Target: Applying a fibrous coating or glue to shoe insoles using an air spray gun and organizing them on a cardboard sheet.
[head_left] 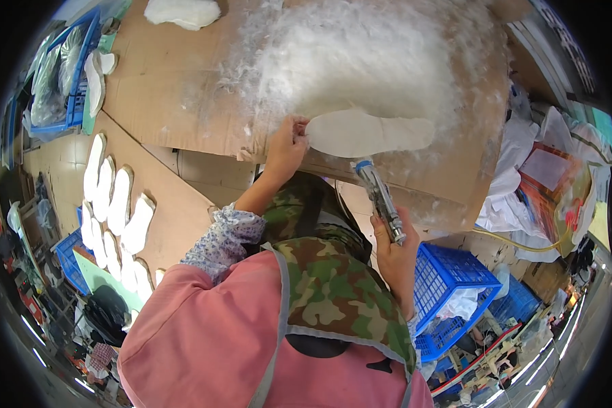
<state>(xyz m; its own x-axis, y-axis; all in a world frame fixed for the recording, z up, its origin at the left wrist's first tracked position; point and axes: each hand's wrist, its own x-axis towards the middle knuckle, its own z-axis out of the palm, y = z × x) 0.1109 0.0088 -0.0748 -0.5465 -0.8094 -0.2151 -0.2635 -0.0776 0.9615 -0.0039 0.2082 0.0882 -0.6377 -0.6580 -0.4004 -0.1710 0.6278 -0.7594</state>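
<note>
My left hand (290, 141) pinches the rounded left end of a pale, flat insole (367, 133), which lies sideways over the near edge of the cardboard-covered table (204, 102). In my right hand (394, 248) is a slim silver hair clipper (379, 197) with a blue head. Its head points up at the insole's near edge, close to it; whether they touch, I cannot tell. Beyond the insole a thick heap of loose white fluff (353, 54) spreads over the cardboard.
Several fleecy insoles (120, 200) lie on a lower cardboard surface at the left. Another white insole (182, 11) rests at the far left of the table. A blue crate (455, 279) stands right of my right arm, with white plastic bags (517, 183) beyond it.
</note>
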